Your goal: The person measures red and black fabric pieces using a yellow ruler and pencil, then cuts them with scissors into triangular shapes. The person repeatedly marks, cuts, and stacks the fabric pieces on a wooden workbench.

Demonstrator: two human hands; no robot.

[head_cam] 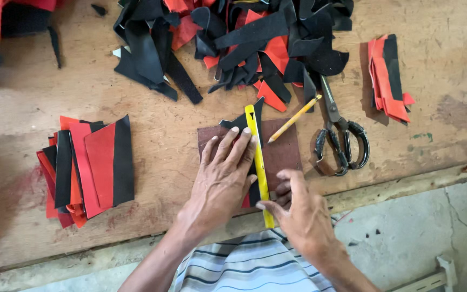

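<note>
My left hand (224, 173) lies flat, fingers spread, pinning the yellow ruler (259, 165) over a black piece (242, 120) on the brown board (282, 151) — my right hand (301, 211) pinches the ruler's near end.

One yellow ruler (259, 162), one pencil (294, 119), one pair of scissors (339, 135), two hands (left (222, 178), right (301, 213)).
</note>
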